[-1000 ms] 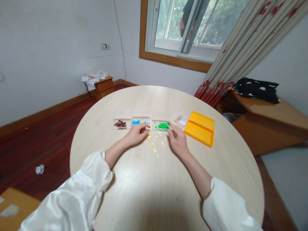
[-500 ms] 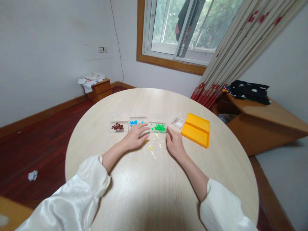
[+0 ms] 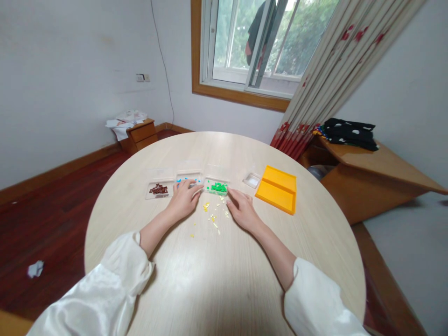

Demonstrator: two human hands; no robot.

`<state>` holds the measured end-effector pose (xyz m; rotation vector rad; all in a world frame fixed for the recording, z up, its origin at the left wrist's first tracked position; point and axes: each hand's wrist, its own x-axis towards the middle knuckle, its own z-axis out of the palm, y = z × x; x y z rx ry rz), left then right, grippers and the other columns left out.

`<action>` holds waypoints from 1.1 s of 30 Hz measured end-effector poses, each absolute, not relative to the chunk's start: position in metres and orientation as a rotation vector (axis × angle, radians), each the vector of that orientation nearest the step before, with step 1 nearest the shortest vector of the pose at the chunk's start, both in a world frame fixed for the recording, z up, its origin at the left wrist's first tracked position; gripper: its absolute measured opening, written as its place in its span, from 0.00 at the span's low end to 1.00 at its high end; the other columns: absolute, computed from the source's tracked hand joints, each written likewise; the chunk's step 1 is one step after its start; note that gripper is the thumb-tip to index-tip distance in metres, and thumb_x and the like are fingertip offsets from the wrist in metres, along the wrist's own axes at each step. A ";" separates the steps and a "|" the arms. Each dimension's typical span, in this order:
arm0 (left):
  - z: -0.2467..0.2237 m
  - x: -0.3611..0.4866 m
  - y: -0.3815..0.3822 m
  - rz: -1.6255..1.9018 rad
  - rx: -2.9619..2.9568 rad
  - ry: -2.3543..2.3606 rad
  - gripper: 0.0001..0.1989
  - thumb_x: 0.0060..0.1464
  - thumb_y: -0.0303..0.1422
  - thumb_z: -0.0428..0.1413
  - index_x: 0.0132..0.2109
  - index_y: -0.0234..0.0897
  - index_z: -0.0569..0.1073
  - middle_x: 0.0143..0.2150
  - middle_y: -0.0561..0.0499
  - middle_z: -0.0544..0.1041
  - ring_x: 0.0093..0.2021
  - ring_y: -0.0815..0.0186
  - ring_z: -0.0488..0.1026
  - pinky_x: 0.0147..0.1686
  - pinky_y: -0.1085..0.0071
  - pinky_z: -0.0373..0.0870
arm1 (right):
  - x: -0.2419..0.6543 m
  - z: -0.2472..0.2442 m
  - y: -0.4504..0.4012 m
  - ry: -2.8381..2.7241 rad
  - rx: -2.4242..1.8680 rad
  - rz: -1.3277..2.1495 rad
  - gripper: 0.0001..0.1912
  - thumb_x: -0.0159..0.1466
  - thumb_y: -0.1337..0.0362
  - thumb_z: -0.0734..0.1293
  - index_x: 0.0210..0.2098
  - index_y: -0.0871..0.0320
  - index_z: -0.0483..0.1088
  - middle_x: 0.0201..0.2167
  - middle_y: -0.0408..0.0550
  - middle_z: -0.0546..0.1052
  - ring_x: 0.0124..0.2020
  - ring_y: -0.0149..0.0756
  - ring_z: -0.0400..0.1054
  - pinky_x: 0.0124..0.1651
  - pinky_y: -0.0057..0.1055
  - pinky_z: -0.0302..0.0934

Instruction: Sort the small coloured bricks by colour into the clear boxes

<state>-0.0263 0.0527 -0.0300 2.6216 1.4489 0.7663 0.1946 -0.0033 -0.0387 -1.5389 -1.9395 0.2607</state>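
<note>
A clear box of small green pieces [image 3: 219,187] sits between my two hands. My left hand [image 3: 184,200] has its fingers apart, with the fingertips at the left edge of this box. It partly covers a clear box of small blue pieces [image 3: 189,180]. My right hand [image 3: 244,211] is loosely curved, fingers and thumb apart, with its fingertips by the green box's right corner. Whether either hand presses on the box is hard to tell. Nearer me, loose yellow pieces [image 3: 206,206] and pale cream pieces [image 3: 227,214] lie scattered on the table.
Left of my left hand stands a clear box of brown pieces [image 3: 159,189]. A small clear box [image 3: 252,180] and an orange two-part tray [image 3: 277,196] are to the right. All rest on a round wooden table [image 3: 210,280]. A tipped wooden cabinet [image 3: 371,186] stands beyond the table's right edge.
The whole view has shifted, so the table and boxes appear further left. My left hand has drawn slightly left, covering more of the blue pieces and uncovering yellow ones. The boxes keep their places.
</note>
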 end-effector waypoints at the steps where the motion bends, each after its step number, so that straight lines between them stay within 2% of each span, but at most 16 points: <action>1: -0.030 -0.027 0.054 0.780 2.620 1.451 0.15 0.58 0.32 0.47 0.50 0.41 0.72 0.51 0.41 0.69 0.53 0.53 0.62 0.51 0.51 0.54 | 0.196 -0.038 -0.003 -1.946 -1.531 0.242 0.22 0.63 0.63 0.57 0.56 0.58 0.62 0.53 0.56 0.71 0.57 0.42 0.60 0.57 0.47 0.49; 5: -0.033 -0.029 0.058 0.844 2.609 1.410 0.13 0.57 0.33 0.49 0.47 0.42 0.74 0.46 0.43 0.71 0.49 0.55 0.63 0.49 0.54 0.55 | 0.214 -0.032 0.000 -1.842 -1.595 -0.041 0.19 0.62 0.65 0.56 0.51 0.58 0.66 0.52 0.56 0.71 0.55 0.43 0.60 0.56 0.47 0.48; 9: -0.034 -0.030 0.059 0.871 2.589 1.394 0.12 0.55 0.33 0.52 0.46 0.41 0.74 0.43 0.44 0.70 0.47 0.56 0.64 0.47 0.57 0.56 | 0.241 -0.032 0.006 -1.705 -1.827 -0.304 0.21 0.61 0.68 0.56 0.53 0.62 0.64 0.57 0.62 0.65 0.58 0.50 0.55 0.55 0.53 0.44; 11: -0.034 -0.029 0.059 0.865 2.581 1.391 0.12 0.54 0.33 0.52 0.45 0.40 0.74 0.42 0.44 0.70 0.46 0.56 0.64 0.46 0.58 0.56 | 0.248 -0.035 0.007 -1.717 -1.914 -0.328 0.21 0.60 0.69 0.56 0.53 0.64 0.64 0.56 0.64 0.66 0.58 0.52 0.54 0.55 0.55 0.42; 14: -0.032 -0.029 0.058 0.856 2.564 1.385 0.10 0.54 0.33 0.53 0.44 0.40 0.73 0.40 0.46 0.71 0.45 0.57 0.65 0.46 0.59 0.56 | 0.249 -0.038 0.007 -1.777 -1.921 -0.350 0.20 0.60 0.68 0.57 0.51 0.62 0.66 0.54 0.62 0.69 0.57 0.52 0.55 0.56 0.56 0.41; 19: -0.029 -0.028 0.058 0.834 2.545 1.405 0.08 0.54 0.32 0.52 0.41 0.39 0.73 0.39 0.47 0.71 0.45 0.58 0.66 0.46 0.60 0.56 | 0.236 -0.034 0.003 -1.865 -1.799 -0.374 0.16 0.59 0.68 0.59 0.46 0.59 0.70 0.46 0.58 0.72 0.50 0.48 0.60 0.54 0.52 0.45; 21: -0.029 -0.028 0.058 0.826 2.545 1.410 0.07 0.55 0.32 0.52 0.40 0.39 0.72 0.39 0.47 0.72 0.45 0.58 0.66 0.46 0.60 0.56 | 0.229 -0.031 0.001 -1.893 -1.754 -0.347 0.15 0.59 0.67 0.60 0.45 0.58 0.71 0.46 0.58 0.71 0.49 0.48 0.60 0.53 0.51 0.47; 24: -0.028 -0.028 0.059 0.804 2.548 1.419 0.06 0.55 0.32 0.51 0.39 0.38 0.71 0.39 0.47 0.73 0.44 0.57 0.67 0.46 0.59 0.55 | 0.220 -0.029 -0.003 -1.964 -1.651 -0.293 0.13 0.59 0.66 0.61 0.43 0.57 0.71 0.52 0.59 0.68 0.54 0.48 0.57 0.54 0.51 0.46; 29: -0.030 -0.026 0.061 0.829 2.540 1.414 0.06 0.56 0.32 0.50 0.38 0.37 0.70 0.38 0.47 0.73 0.43 0.58 0.67 0.45 0.60 0.56 | 0.211 -0.030 -0.006 -2.149 -1.556 -0.073 0.19 0.63 0.65 0.58 0.54 0.57 0.64 0.51 0.58 0.69 0.55 0.43 0.60 0.56 0.47 0.47; 33: -0.031 -0.025 0.062 0.856 2.509 1.405 0.05 0.56 0.32 0.50 0.37 0.37 0.70 0.37 0.48 0.74 0.41 0.59 0.68 0.44 0.61 0.57 | 0.211 -0.031 -0.007 -2.223 -1.514 0.013 0.24 0.65 0.64 0.55 0.61 0.55 0.56 0.57 0.56 0.66 0.60 0.43 0.56 0.56 0.46 0.50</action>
